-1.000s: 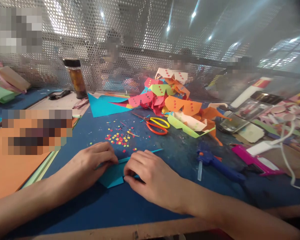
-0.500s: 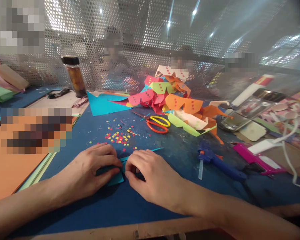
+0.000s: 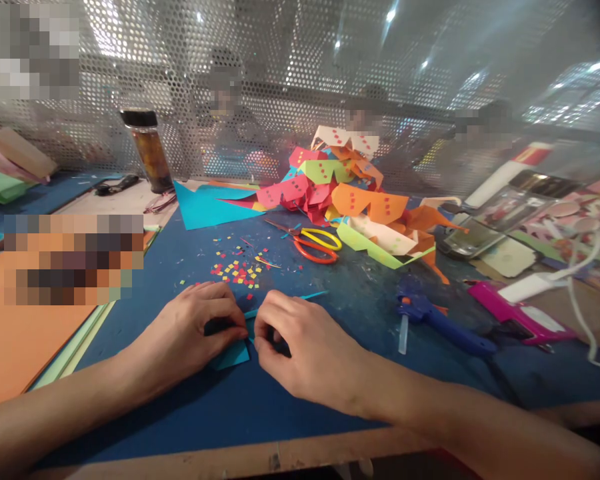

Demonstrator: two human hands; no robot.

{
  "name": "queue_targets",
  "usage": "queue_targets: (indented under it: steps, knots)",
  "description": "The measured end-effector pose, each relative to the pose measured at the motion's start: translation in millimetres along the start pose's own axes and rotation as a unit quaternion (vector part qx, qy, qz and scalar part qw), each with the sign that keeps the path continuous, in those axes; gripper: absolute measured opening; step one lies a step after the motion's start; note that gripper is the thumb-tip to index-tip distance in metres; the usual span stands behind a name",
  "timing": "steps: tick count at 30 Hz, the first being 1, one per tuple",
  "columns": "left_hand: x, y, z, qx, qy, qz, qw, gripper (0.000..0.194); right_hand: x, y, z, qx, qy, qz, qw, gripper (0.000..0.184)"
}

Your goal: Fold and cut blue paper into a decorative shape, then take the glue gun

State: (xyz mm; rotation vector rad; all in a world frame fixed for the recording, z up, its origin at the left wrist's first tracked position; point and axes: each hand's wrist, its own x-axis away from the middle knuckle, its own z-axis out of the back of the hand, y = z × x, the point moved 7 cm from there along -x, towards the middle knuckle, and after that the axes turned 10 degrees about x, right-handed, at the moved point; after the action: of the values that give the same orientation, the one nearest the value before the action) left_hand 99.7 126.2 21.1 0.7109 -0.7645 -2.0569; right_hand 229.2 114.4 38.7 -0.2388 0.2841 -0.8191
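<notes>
A small piece of blue paper (image 3: pixel 234 357) lies low over the blue tabletop, partly covered by my fingers. My left hand (image 3: pixel 200 327) is closed on its left side, thumb and fingers pinched together. Close beside it, my right hand (image 3: pixel 300 340) pinches the paper's right side with curled fingers. A thin blue pointed strip (image 3: pixel 314 295) sticks out beyond my right knuckles; whether it joins the held paper is hidden. Just past my hands are scattered tiny red and yellow paper squares (image 3: pixel 237 272). Scissors (image 3: pixel 315 245) with red and yellow handles lie farther back.
Paper masks (image 3: pixel 370 203) are heaped at the back, near a larger blue sheet (image 3: pixel 205 207). A blue glue gun (image 3: pixel 445 327) and a magenta tool (image 3: pixel 520 317) lie right. Orange paper (image 3: pixel 10 333) is stacked left; a dark-lidded bottle (image 3: pixel 153 157) stands behind.
Both hands stay at the blue paper with only slight finger movement; my left thumb and fingertips have drawn closer together. The whole view has shifted a little.
</notes>
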Motion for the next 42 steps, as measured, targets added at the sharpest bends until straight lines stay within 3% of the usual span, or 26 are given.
queue_targets:
  steps: [14, 42]
  knots:
    - [-0.1, -1.2, -0.6, -0.002, 0.009, 0.008, 1.000, 0.010, -0.4, 6.2, -1.7, -0.023, 0.001, -0.033, 0.999, 0.006]
    - [-0.4, -3.4, -2.1, -0.028, 0.009, 0.027, 0.999, 0.009, -1.0, 0.3, -4.5, 0.027, -0.008, 0.004, 1.000, 0.006]
